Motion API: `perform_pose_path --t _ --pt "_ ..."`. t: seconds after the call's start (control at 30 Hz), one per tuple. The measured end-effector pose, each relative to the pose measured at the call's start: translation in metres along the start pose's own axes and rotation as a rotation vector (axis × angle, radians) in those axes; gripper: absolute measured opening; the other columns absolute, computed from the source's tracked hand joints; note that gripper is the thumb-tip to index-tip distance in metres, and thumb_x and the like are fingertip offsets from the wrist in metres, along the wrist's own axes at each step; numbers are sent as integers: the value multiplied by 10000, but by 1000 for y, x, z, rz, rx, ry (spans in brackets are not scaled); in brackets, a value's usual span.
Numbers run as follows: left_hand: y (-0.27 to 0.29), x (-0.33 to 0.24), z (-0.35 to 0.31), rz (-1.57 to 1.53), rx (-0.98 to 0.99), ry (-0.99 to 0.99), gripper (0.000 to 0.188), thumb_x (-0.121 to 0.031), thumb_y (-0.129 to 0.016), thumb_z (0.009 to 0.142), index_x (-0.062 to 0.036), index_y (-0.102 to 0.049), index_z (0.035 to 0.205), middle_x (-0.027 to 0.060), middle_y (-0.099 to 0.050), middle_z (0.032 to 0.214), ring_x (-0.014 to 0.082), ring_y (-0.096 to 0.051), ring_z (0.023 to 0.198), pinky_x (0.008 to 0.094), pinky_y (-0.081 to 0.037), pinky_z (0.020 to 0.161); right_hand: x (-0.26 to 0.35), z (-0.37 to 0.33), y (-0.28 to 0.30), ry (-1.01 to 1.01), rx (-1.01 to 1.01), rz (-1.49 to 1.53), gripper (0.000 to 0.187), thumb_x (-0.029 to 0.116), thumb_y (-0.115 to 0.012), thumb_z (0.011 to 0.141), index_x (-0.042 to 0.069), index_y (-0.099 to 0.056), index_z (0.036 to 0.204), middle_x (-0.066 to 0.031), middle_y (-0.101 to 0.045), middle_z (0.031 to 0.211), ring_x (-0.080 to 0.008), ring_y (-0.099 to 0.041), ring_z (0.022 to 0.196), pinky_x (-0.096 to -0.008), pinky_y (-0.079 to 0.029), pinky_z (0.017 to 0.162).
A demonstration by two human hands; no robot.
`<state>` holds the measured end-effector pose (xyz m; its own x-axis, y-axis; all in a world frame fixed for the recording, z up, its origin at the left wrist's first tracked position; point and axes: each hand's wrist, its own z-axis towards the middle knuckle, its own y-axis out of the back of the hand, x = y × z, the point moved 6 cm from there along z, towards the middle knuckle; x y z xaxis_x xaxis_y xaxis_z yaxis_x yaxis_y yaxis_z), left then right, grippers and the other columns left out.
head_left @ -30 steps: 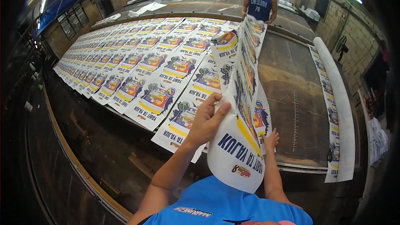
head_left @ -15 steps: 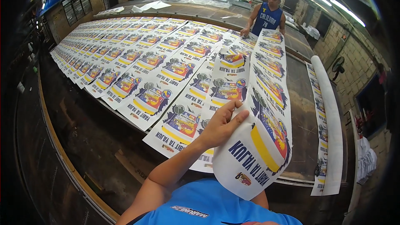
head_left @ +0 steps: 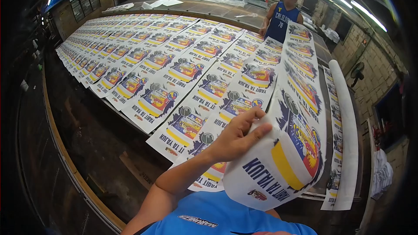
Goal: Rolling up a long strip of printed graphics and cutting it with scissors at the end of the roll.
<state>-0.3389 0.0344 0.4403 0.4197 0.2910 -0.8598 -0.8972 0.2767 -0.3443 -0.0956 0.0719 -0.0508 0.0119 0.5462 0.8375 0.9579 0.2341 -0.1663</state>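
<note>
Long dark table (head_left: 321,182): printed sheets (head_left: 156,100) lie flat in rows across left and middle, so that part looks done. Lifted strip (head_left: 302,104), also printed, hangs curved at near right above the rows, not yet flat. White roll (head_left: 347,139) lies right of it. Left hand (head_left: 241,137) pinches the strip's left edge, thumb opposing fingers. Right hand hidden; cannot tell.

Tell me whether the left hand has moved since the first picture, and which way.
Yes: the left hand, gripping the raised printed sheet, has moved rightward, closer to the white roll lying at the right.
</note>
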Motion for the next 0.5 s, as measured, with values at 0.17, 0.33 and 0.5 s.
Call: perform_pose_path --t 0.17,0.33,0.5 --pt "3 -1 -12 48 17 -39 147 -181 -562 1047 -55 -530 1116 27 -666 924 25 -605 856 201 -483 727 -9 -2 -13 -11 70 -13 375 111 -624 885 18 -595 1247 -150 -704 1111 -323 -689 975 -424 -570 840" --pt "110 50 -67 250 -370 122 171 -199 -570 1039 -56 -583 1132 29 -688 887 37 -634 755 210 -509 654 -20 -6 -31 -13 159 -27 361 104 -616 887 18 -599 1237 -151 -706 1106 -321 -692 973 -425 -573 837" --pt "243 149 -144 743 -655 386 263 -236 -612 993 -24 -614 1149 132 -720 880 247 -698 797 363 -541 754 -29 -26 -59 -56 295 -64 347 96 -608 890 19 -604 1228 -153 -708 1102 -318 -694 971 -425 -577 834"
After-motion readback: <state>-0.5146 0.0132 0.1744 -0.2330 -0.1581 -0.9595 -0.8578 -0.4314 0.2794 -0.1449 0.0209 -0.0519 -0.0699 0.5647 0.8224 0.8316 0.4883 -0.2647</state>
